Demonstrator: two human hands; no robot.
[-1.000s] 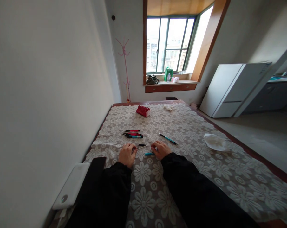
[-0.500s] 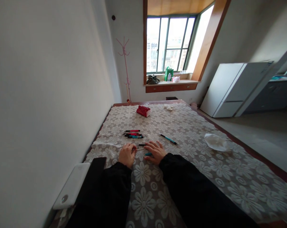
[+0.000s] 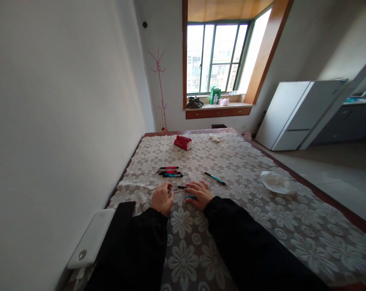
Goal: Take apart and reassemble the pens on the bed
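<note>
My left hand (image 3: 162,199) rests on the tablecloth with its fingers curled in. A thin pale rod (image 3: 178,190) runs from near its fingertips toward the other hand; what the fingers themselves pinch is hidden. Facing it, my right hand (image 3: 199,194) lies with fingers stretched out and slightly spread. Under its fingertips pokes a black pen part (image 3: 180,187), and beside its thumb shows a teal pen barrel (image 3: 190,197). Beyond the hands lie several red, black and teal pens (image 3: 170,172) in a loose row. A separate teal pen (image 3: 214,178) lies slanted to the right.
A patterned tablecloth (image 3: 183,258) covers the table. Farther off are a red tissue pack (image 3: 183,142) and a crumpled tissue (image 3: 214,138). White paper or plastic (image 3: 275,182) lies at right. A white power bank (image 3: 92,238) and a dark flat object (image 3: 125,210) sit by the wall.
My left fingers have shifted slightly. More of the black pen part shows by my right fingertips, and less of the teal barrel. The row of pens has not moved.
</note>
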